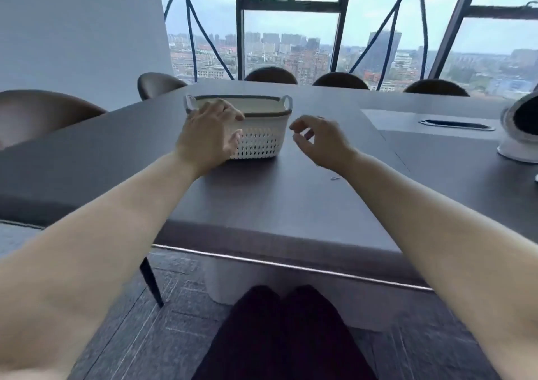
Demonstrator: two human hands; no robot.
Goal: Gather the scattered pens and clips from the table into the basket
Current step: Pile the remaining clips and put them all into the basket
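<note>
Gripping the near rim of the white basket (259, 143) with the left hand (203, 137), fingers hooked over the edge, thumb against the perforated wall. Hovering just right of it with the right hand (320, 140), fingers loosely curled, thumb and forefinger apart. On the grey table (276, 204), near the right forearm, well short of the basket: one small clip (335, 178).

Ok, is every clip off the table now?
No, one small clip lies on the table, nearer than the basket and to its right.
</note>
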